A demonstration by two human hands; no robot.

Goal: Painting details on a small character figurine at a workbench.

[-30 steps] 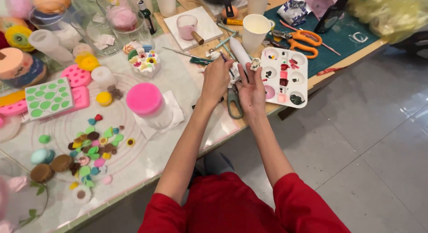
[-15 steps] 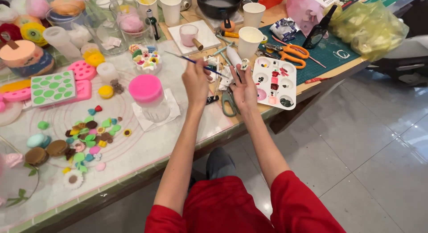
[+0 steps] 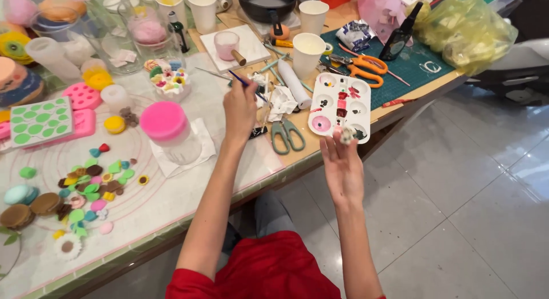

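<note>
My left hand (image 3: 239,111) grips a thin blue-handled paintbrush (image 3: 237,78) above the table's middle, its tip pointing back left toward a small dish of coloured pieces (image 3: 170,81). My right hand (image 3: 343,161) is palm up off the table's front edge, holding a small pale clay piece (image 3: 346,134) at the fingertips, just in front of the white paint palette (image 3: 339,107). Grey-green scissors (image 3: 286,133) lie between my two hands.
A jar with a pink lid (image 3: 168,130) stands on a napkin left of my left hand. Small coloured clay pieces (image 3: 91,181) and pink and green moulds (image 3: 43,120) cover the left. Paper cups (image 3: 307,52), orange scissors (image 3: 366,67), a dark pan (image 3: 266,2) and a yellow bag (image 3: 466,27) sit behind.
My right hand has pulled back from the palette to beyond the table edge and turned palm up with the small piece. My left hand lifted the paintbrush and stays over the table.
</note>
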